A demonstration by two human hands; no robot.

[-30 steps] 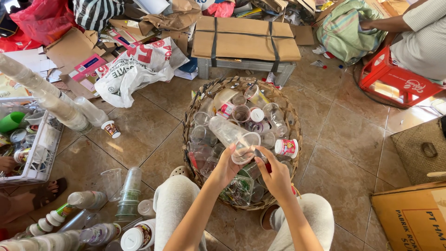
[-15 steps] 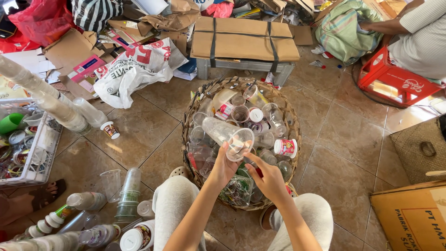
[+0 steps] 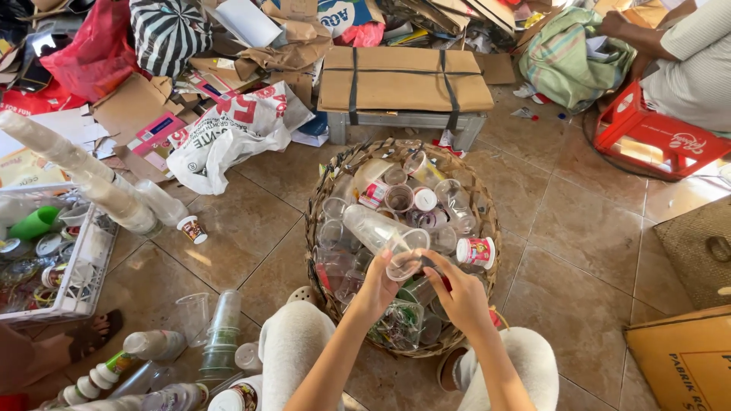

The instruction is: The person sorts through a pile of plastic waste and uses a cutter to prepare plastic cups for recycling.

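Two hands meet at the lower centre of the frame over a woven basket [image 3: 318,228] full of clear plastic cups. The left hand [image 3: 378,287] has its grip clamped on a stack of clear cups [image 3: 381,232] that slants toward the upper left. The right hand [image 3: 459,293] reaches its fingertips to the stack's open mouth; whether they pinch anything cannot be told.

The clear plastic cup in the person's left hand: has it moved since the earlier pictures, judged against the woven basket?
Yes. The clear plastic cup has dropped slightly toward the person, lower over the woven basket.
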